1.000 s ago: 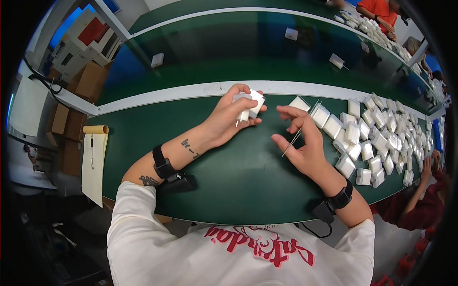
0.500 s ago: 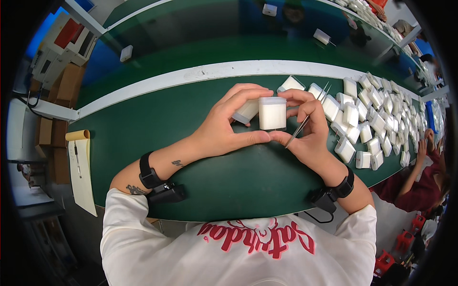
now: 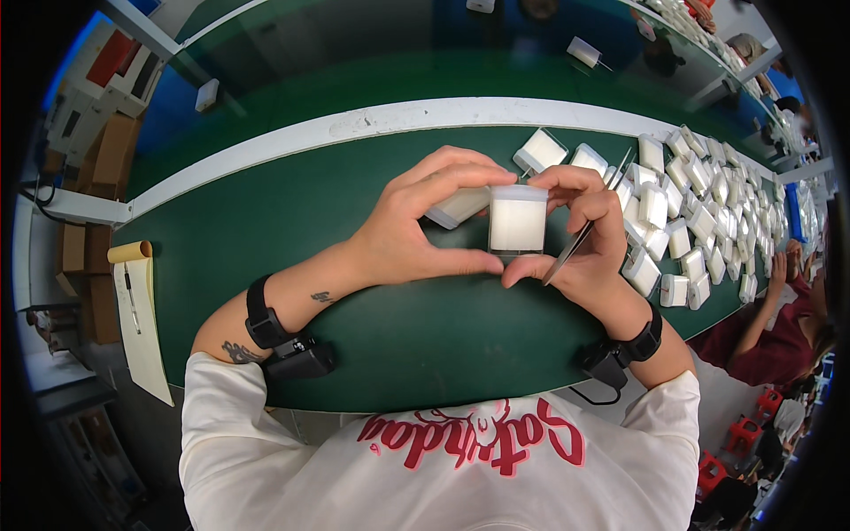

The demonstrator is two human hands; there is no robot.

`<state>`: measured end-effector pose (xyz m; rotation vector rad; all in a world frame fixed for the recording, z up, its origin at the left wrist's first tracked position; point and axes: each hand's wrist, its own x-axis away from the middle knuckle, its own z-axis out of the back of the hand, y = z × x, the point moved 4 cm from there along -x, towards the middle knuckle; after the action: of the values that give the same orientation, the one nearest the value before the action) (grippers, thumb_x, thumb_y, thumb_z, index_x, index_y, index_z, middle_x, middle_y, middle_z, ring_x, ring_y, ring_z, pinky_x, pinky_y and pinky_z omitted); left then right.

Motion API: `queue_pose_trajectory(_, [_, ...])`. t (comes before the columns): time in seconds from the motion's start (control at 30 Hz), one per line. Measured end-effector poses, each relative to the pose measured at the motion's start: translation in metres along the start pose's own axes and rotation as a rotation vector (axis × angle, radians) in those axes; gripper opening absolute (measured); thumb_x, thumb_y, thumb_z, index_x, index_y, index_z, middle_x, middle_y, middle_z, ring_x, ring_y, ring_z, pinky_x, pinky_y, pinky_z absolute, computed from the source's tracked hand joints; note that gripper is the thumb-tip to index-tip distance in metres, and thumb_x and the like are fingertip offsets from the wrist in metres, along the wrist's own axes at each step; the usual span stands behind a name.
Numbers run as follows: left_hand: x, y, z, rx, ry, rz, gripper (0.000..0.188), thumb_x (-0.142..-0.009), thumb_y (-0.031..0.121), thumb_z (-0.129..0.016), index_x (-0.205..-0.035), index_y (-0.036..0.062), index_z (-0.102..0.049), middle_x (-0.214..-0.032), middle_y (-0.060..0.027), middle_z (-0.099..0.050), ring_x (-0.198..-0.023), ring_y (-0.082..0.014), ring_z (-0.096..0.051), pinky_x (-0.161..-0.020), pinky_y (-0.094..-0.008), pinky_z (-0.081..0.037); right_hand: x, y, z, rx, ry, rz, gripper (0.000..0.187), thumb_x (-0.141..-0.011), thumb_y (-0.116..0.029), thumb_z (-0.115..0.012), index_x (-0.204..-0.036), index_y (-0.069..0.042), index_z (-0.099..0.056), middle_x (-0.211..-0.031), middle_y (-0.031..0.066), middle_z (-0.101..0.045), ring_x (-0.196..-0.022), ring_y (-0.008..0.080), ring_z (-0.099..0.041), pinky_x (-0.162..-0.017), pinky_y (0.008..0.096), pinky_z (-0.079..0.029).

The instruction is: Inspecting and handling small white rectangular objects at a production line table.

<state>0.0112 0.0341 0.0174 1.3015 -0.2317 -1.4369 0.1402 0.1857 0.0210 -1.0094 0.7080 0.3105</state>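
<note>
Between my two hands stands a small clear plastic box (image 3: 518, 223) with a white block inside and a frosted band along its top. My left hand (image 3: 394, 221) grips it from the left, fingers at the top and thumb at the bottom edge. On the other side, my right hand (image 3: 591, 234) steadies it with fingertips and thumb. Metal tweezers (image 3: 580, 239) also lie in my right hand, slanting up past its fingers. A second box (image 3: 459, 208) shows partly behind the fingers of my left hand; whether they touch it I cannot tell.
Many similar boxes (image 3: 653, 208) are heaped on the green table (image 3: 425, 345) to the right. A notepad with a pen (image 3: 133, 301) lies at the left edge. A white rail (image 3: 372, 119) crosses behind my hands. At the far right another person's arm (image 3: 766, 301) reaches in.
The held box has shifted slightly right and sits a little lower. My right hand has moved right with the tweezers, its thumb now apart from my left thumb. The whole view has shifted slightly.
</note>
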Motion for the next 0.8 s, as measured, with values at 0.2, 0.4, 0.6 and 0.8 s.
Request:
queue_pose_trajectory(0.2, [0.002,0.002,0.004,0.002,0.041,0.041,0.067,-0.069,0.018,-0.091,-0.130,0.0082,-0.065,-0.118,-0.0104,-0.064,-0.106,-0.0238,-0.063,-0.091,-0.0336,-0.052,-0.005,-0.003,0.005,0.112,-0.030,0.063,0.062,-0.063,-0.025,-0.095,-0.091,-0.011,-0.041,-0.125,0.0210,-0.063,-0.109,0.0297,-0.063,-0.087,0.0373,-0.052])
queue_pose_trajectory(0.4, [0.003,0.000,0.004,0.009,0.031,0.078,0.062,-0.073,0.020,-0.088,-0.129,0.0077,-0.066,-0.117,-0.0104,-0.065,-0.103,-0.0219,-0.063,-0.086,-0.0313,-0.053,-0.006,-0.006,0.008,0.161,-0.079,0.091,0.058,-0.067,-0.023,-0.092,-0.089,-0.012,-0.039,-0.127,0.0217,-0.063,-0.111,0.0319,-0.063,-0.088,0.0384,-0.052])
queue_pose_trajectory(0.6, [0.007,-0.018,0.000,0.429,-0.131,0.542,0.060,-0.079,0.027,-0.084,-0.131,0.0057,-0.063,-0.121,-0.0095,-0.064,-0.101,-0.0160,-0.062,-0.081,-0.0279,-0.053,-0.005,-0.003,0.000,-0.062,-0.081,0.007,0.049,-0.079,-0.009,-0.084,-0.093,-0.009,-0.036,-0.133,0.0260,-0.055,-0.106,0.0256,-0.066,-0.090,0.0374,-0.056])
queue_pose_trajectory(0.8, [0.006,-0.006,-0.001,0.251,0.002,0.407,0.072,-0.072,0.023,-0.090,-0.135,0.0060,-0.060,-0.121,-0.0080,-0.061,-0.100,-0.0144,-0.061,-0.078,-0.0262,-0.054,0.001,0.007,-0.002,-0.364,0.096,-0.308,0.035,-0.090,0.007,-0.066,-0.095,-0.007,-0.034,-0.134,0.0260,-0.052,-0.094,0.0125,-0.064,-0.078,0.0248,-0.059])
